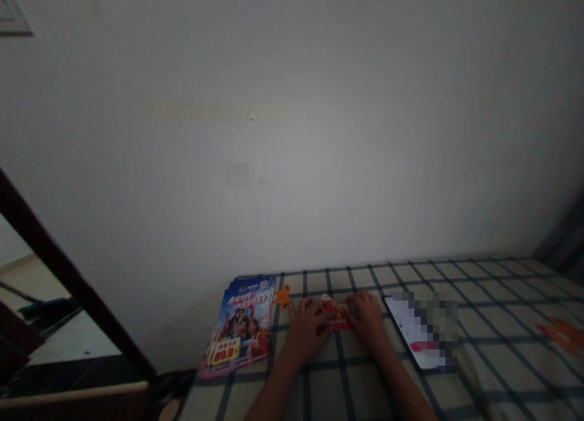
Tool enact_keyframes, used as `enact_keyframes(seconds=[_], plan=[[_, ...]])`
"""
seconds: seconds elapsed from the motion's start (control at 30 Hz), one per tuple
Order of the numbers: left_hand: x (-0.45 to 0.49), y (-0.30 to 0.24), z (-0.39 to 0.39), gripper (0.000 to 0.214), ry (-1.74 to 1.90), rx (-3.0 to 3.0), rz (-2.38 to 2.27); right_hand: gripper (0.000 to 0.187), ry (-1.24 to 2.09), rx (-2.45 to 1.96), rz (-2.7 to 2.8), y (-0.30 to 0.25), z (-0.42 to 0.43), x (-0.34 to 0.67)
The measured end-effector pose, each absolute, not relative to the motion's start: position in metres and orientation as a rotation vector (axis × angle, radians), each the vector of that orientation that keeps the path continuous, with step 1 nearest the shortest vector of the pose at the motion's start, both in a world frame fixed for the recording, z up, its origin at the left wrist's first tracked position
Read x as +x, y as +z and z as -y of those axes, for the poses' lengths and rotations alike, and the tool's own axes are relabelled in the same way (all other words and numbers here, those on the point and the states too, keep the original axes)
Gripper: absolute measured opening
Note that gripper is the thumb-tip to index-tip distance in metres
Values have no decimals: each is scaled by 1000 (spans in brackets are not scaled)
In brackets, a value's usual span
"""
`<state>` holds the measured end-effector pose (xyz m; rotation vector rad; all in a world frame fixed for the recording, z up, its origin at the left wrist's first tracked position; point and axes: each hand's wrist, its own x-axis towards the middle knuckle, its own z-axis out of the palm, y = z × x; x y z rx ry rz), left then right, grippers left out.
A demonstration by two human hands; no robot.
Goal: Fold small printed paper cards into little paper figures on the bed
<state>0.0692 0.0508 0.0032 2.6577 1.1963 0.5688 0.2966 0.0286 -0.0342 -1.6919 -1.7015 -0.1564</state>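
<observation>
A small red and white folded paper lies on the checked cloth between both hands. My left hand rests on the cloth with its fingertips pinched on the paper's left side. Pressing down on the right side of the same piece, my right hand has its fingers closed over the paper's edge. The dim light blurs the paper's exact shape.
A colourful leaflet with "89.9" on it lies to the left, and a small orange scrap sits by its top corner. A phone lies to the right. Another orange piece rests far right. A white wall stands close behind.
</observation>
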Motion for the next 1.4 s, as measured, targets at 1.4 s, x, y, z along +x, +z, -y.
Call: enact_keyframes(seconds=[1.4], plan=[[73,7,-54,31,761,2499,-1446,21,148,-1572,1937,-15,-16,286]])
